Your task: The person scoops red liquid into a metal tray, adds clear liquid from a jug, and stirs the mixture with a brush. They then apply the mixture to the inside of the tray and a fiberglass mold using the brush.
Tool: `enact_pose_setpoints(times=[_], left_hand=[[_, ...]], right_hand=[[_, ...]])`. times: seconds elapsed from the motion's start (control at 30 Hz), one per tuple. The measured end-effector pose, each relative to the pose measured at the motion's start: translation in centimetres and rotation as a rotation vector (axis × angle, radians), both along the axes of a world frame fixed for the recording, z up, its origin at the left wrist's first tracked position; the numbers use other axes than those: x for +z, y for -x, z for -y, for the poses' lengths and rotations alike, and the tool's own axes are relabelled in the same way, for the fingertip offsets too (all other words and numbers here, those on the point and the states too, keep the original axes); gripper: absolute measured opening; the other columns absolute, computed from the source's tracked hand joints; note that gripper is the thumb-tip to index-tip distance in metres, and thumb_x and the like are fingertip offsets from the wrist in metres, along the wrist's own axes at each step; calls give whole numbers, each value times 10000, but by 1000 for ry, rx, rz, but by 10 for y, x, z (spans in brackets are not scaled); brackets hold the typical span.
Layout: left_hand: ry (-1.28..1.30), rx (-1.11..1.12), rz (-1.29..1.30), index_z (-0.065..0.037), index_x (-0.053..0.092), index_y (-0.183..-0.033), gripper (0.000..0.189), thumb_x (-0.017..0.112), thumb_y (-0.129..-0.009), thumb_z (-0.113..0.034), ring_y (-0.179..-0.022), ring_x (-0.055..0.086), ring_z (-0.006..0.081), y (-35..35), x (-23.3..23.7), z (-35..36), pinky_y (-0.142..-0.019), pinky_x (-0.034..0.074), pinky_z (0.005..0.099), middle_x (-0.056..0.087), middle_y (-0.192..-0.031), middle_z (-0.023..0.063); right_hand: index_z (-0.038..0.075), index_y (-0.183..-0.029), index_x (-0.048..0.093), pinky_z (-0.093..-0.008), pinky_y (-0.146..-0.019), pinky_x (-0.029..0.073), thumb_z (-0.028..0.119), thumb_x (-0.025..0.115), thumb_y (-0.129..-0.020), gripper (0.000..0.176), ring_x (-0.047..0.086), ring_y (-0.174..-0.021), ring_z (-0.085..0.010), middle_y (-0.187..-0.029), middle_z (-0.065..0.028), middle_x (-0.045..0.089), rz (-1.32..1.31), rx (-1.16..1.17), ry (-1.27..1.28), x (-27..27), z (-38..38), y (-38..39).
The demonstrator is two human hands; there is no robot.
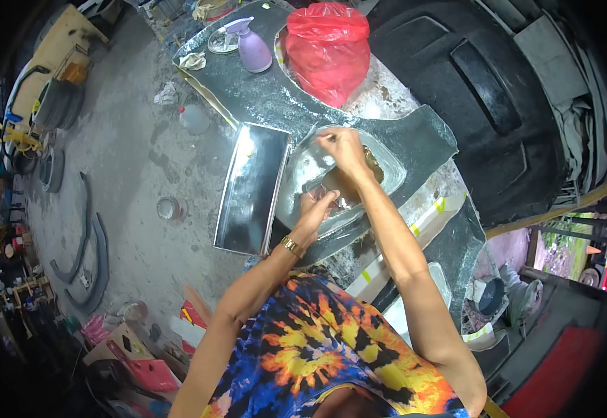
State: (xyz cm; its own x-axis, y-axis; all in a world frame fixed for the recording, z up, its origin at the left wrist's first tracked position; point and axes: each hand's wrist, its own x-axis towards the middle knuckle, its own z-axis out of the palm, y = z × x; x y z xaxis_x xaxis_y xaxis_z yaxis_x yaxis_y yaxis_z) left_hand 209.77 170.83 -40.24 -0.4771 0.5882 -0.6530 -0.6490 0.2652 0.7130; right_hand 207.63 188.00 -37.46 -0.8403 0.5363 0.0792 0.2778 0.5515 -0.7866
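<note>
A shiny, rounded translucent piece (pixel 383 150) lies on the dark sheet, with a brownish patch (pixel 341 182) in its middle. My left hand (pixel 316 210), with a gold watch at the wrist, is closed at the near left edge of the patch, thumb and fingers together on something clear and thin that I cannot make out. Over the far part of the piece is my right hand (pixel 343 148), its fingers pinched together; what they hold, if anything, is too small to tell. A glossy dark rectangular panel (pixel 253 188) lies just left of the piece.
Beyond the piece stand a purple spray bottle (pixel 253 47) and a red plastic bag (pixel 328 52). A large black panel (pixel 467 90) fills the right side. On the floor at left are a clear jar (pixel 169 208), a plastic bottle (pixel 193 119) and curved dark strips (pixel 99 265).
</note>
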Motion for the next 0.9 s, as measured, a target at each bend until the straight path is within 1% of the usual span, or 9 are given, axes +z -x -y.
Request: enact_pose_setpoints(times=[0.07, 0.17, 0.3, 0.4, 0.5, 0.6, 0.7, 0.73, 0.9], left_hand=[[-5, 7, -10, -163, 622, -871, 188, 730, -830, -312, -714, 570, 45, 0, 2, 0, -663, 424, 237, 603, -765, -50], [-3, -6, -16, -167, 630, -900, 194, 725, -833, -322, -742, 573, 43, -1, 1, 1, -673, 421, 238, 614, -792, -51], [-38, 34, -8, -175, 630, -911, 196, 717, -837, -335, -777, 572, 41, 0, 5, 0, -682, 415, 243, 623, -813, -64], [-48, 38, -35, -179, 628, -914, 188, 714, -840, -329, -778, 565, 42, 0, 9, -1, -684, 415, 250, 622, -827, -67], [-68, 41, -16, -177, 624, -921, 201, 718, -836, -334, -782, 561, 52, 1, 3, -1, -708, 419, 272, 623, -849, -60], [-59, 167, -1, -90, 649, -898, 146, 720, -838, -202, -551, 471, 7, -1, 1, -2, -462, 305, 176, 621, -764, -38], [-34, 157, -10, -109, 651, -890, 125, 711, -844, -207, -559, 466, 2, -1, 8, 1, -466, 305, 173, 616, -759, -49], [-90, 131, 12, -113, 647, -903, 149, 717, -838, -228, -584, 484, -1, 0, 9, 3, -478, 319, 176, 617, -760, -51], [-4, 84, 11, -110, 618, -924, 229, 734, -816, -277, -664, 534, 39, -1, 0, 4, -547, 387, 205, 604, -786, -29]], right_hand=[[8, -907, 739, -325, -618, 517, 172, 733, -794, 199, 682, -649, -208, -761, -139, 715, -83, -138, 137, 12, -10, -8], [-11, -921, 732, -312, -625, 514, 191, 721, -818, 227, 678, -663, -174, -764, -152, 712, -126, -158, 6, 54, -30, -37], [11, -889, 735, -309, -627, 497, 194, 700, -833, 194, 664, -674, -178, -775, -128, 713, 33, 51, 123, 98, -45, -92], [42, -850, 733, -388, -739, 500, 189, 715, -787, 160, 643, -814, -293, -825, -128, 701, 175, 262, -192, 79, -33, -102], [35, -847, 724, -379, -718, 511, 191, 703, -806, 163, 655, -785, -286, -819, -140, 699, 237, 349, -344, 37, -32, -95], [40, -913, 736, -356, -698, 509, 176, 711, -808, 173, 639, -713, -267, -796, -143, 694, 319, 163, -114, 53, -36, -95], [3, -920, 725, -284, -671, 494, 179, 702, -833, 197, 643, -700, -147, -752, -119, 692, 92, 138, 219, 74, -52, -91], [-17, -924, 717, -271, -673, 488, 193, 698, -840, 227, 630, -702, -118, -756, -97, 697, 88, 150, 181, 80, -51, -84], [-8, -929, 711, -343, -702, 507, 209, 690, -829, 240, 673, -738, -239, -823, -156, 702, -73, 338, 225, 32, -18, -21]])
